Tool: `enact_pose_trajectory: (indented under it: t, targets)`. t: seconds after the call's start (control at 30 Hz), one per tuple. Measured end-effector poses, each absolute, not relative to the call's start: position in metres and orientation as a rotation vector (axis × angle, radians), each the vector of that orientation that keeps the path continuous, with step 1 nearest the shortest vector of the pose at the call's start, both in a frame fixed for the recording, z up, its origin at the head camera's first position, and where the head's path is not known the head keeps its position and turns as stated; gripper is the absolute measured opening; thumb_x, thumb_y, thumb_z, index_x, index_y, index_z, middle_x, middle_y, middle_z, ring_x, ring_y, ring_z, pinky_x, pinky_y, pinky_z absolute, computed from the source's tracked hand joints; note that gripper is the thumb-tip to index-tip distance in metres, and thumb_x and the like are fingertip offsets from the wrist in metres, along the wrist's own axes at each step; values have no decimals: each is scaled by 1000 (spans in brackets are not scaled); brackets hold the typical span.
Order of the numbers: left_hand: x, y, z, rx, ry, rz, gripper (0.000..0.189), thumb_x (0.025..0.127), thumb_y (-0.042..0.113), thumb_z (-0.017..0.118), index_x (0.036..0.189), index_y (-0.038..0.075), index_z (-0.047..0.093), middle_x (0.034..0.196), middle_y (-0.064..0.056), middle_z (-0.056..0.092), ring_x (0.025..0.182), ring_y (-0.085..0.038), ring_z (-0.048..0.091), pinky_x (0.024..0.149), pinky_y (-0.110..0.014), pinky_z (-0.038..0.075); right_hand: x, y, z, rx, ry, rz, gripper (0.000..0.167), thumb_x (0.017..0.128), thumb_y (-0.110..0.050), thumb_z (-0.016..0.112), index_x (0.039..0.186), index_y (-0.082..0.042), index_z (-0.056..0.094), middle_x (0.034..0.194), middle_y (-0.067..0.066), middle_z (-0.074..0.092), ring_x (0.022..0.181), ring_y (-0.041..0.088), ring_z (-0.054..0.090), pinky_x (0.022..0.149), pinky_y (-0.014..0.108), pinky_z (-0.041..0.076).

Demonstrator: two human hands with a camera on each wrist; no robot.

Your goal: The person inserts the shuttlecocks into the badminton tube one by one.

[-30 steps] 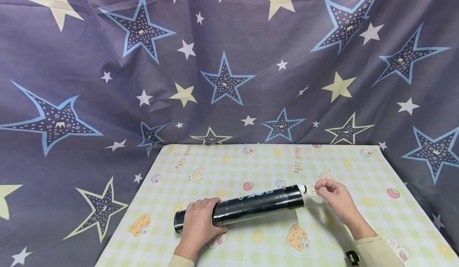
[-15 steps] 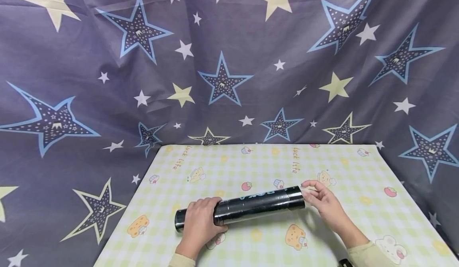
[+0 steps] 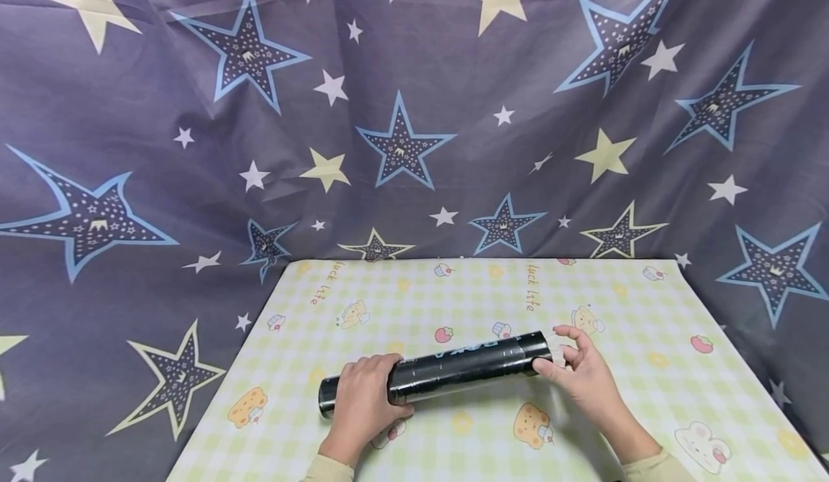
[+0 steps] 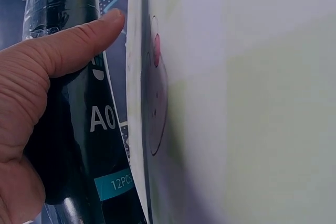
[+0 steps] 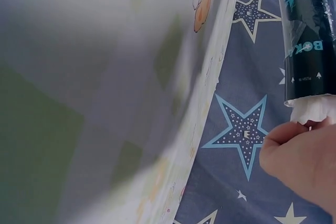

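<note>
A long black shuttlecock tube with blue lettering is held at a slant over the table, its right end higher in the head view. My left hand grips it near its left end; in the left wrist view the thumb lies across the printed tube. At the tube's right mouth my right hand has its fingers around the white feathers of a shuttlecock. The right wrist view shows those feathers sticking out just past the rim, fingertips against them. The shuttlecock's cork end is hidden inside the tube.
A table covered with a green-and-white checked cloth with cartoon prints lies under both hands. Behind it and at the sides hangs a dark curtain with stars.
The right hand has moved left with the shuttlecock, from outside the tube's mouth to its rim. Most of the shuttlecock has gone into the tube. The left hand keeps its grip.
</note>
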State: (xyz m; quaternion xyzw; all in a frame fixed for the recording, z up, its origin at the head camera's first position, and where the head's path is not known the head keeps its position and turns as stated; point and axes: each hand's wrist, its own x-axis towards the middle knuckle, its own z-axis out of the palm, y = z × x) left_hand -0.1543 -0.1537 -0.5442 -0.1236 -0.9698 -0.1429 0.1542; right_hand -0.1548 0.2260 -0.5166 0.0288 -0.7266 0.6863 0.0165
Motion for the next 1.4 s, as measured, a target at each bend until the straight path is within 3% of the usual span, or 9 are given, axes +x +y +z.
enact_pose_trajectory:
  t: [0.2,0.47,0.9,1.1,1.4]
  targets:
    - [-153,-155,-545,-354,-2776,-392,89,50,50,107,126,24,71,116,3,79,103,-20,71,94,-46,55,-152,225,-516,104,-2238,2144,55,92,7,76,132,-14,45,93,-10,81,76,4,64,66,18,53]
    - [-153,-156,-544,-372,-2755,-354,88,49,51,106,124,22,72,114,2,78,102,-21,71,92,-45,55,-152,227,-518,246,-2261,2159,50,98,3,71,137,-15,45,93,-5,83,92,3,73,82,16,54]
    - [-153,-154,-543,-372,-2779,-346,88,51,52,106,126,22,71,114,2,78,102,-20,71,92,-45,54,-150,224,-515,348,-2284,2207,54,104,-2,65,147,6,33,106,-3,83,101,6,77,93,15,55]
    - [-152,-154,-543,-371,-2776,-342,88,51,52,106,125,22,71,115,2,78,102,-20,71,93,-45,55,-150,224,-516,374,-2268,2232,46,105,-1,64,144,-8,40,109,-5,82,102,7,78,94,17,57]
    - [-152,-155,-544,-377,-2778,-344,88,50,52,106,126,22,72,116,2,78,103,-21,71,94,-46,54,-150,225,-517,434,-2282,2249,44,107,-2,60,144,-14,40,110,-3,82,103,9,78,96,16,56]
